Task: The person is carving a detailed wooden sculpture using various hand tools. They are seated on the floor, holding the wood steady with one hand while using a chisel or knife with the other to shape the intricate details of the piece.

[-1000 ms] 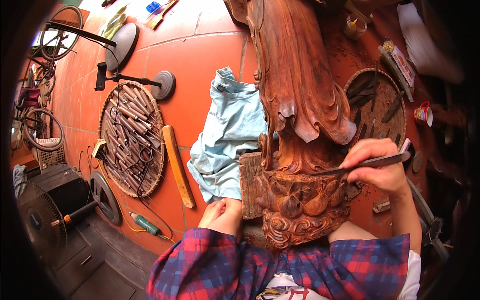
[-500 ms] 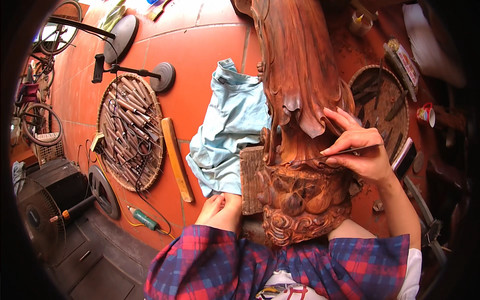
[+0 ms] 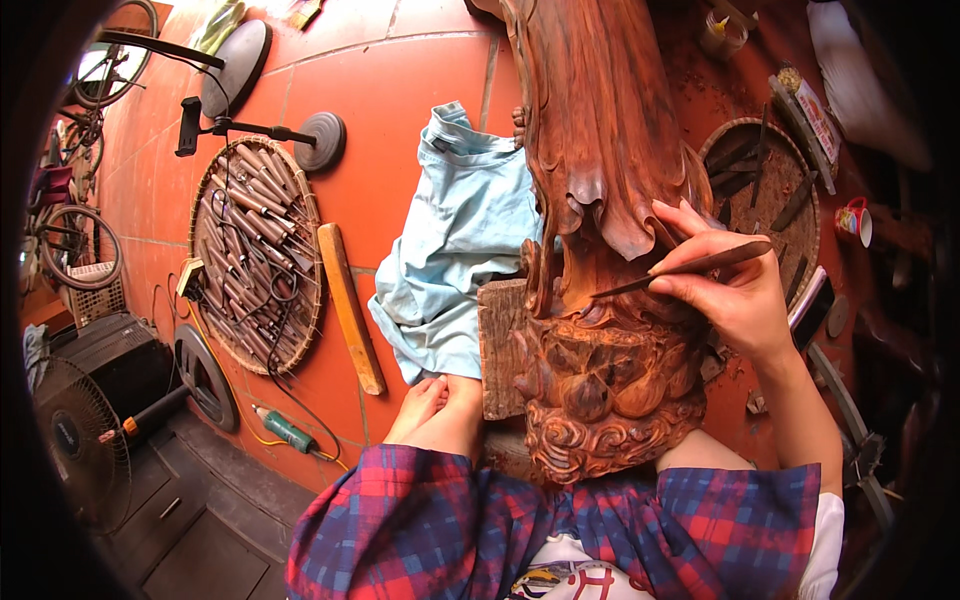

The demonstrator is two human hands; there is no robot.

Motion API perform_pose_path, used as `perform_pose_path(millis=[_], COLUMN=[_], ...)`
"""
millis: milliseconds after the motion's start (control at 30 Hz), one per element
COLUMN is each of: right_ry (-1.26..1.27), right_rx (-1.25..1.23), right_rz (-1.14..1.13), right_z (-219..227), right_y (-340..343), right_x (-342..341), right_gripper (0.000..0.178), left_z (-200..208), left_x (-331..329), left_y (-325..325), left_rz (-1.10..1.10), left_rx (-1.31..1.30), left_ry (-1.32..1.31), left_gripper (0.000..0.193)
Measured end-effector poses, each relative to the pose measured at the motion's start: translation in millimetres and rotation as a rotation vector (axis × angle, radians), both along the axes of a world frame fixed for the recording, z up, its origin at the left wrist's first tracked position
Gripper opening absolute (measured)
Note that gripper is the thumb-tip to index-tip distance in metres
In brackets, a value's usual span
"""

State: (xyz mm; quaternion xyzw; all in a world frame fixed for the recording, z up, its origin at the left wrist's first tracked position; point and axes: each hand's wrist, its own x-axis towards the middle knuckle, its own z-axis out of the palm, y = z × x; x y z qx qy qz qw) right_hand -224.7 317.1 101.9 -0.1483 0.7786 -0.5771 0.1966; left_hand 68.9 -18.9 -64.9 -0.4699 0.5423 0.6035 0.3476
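My right hand (image 3: 735, 290) is closed in a pinch round a slender, flat, dark file (image 3: 710, 260) that tapers to a point. Its tip meets the smooth recess just above the carved petals of a reddish-brown wooden statue (image 3: 610, 130). Some of my fingers rest by the curled folds carved there. Between my legs lies the petalled and swirled base (image 3: 600, 390) of the statue. My left hand is not in view. A light blue cloth (image 3: 455, 230) lies along the statue's left side, beside a rough wooden block (image 3: 502, 350).
On the left, a round woven tray (image 3: 318, 215) holds many wood-handled carving tools, with a wooden stick (image 3: 350, 310) beside it. A green power tool (image 3: 285, 430) and a fan (image 3: 80, 440) sit nearer. Another basket (image 3: 812, 235) with dark files and a cup (image 3: 853, 222) are at right.
The file has turned so its broad side shows, and its tip has shifted up from the petal edge into the recess. My right hand has moved slightly with it.
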Motion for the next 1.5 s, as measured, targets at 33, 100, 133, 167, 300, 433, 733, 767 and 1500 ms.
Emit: perform_pose_path(millis=[33,100,133,167,300,433,733,767,1500], right_ry=[0.059,0.094,0.079,0.038,0.056,0.069,0.031,-0.008,-0.011], right_rx=[0.024,0.047,0.046,0.027,0.057,0.051,0.049,0.022,0.016], right_rz=[0.087,0.116,0.100,0.048,0.044,0.077,0.029,-0.006,-0.059], right_z=[3.8,7.4,6.0,3.9,7.7,9.9,10.3,5.4,12.1], right_y=[-2.4,-6.0,-5.7,-3.0,-2.9,-7.2,-10.3,-6.1,-12.5], right_x=[0.2,2.0,2.2,1.7,2.3,6.7,10.8,8.2,17.2], right_gripper=[0.011,0.011,0.010,0.010,0.008,0.008,0.006,0.006,0.004], left_z=[-0.3,-0.9,-1.8,-1.5,-1.3,-10.6,-57.7,-64.3,-17.0], left_x=[0.3,1.0,0.3,-0.1,-1.9,4.4,34.2,34.5,1.2], left_y=[-0.7,0.2,0.3,0.8,0.1,-1.1,-14.0,-13.9,-2.7], left_rz=[0.003,0.005,0.007,0.015,0.041,0.027,0.090,0.079,0.127], left_rx=[-0.002,-0.007,-0.006,-0.007,-0.010,-0.061,-0.053,-0.047,-0.012], left_ry=[-0.001,0.002,-0.002,0.019,0.044,0.088,-0.019,-0.020,0.015], left_gripper=[0.026,0.027,0.027,0.028,0.032,0.031,0.032,0.032,0.026])
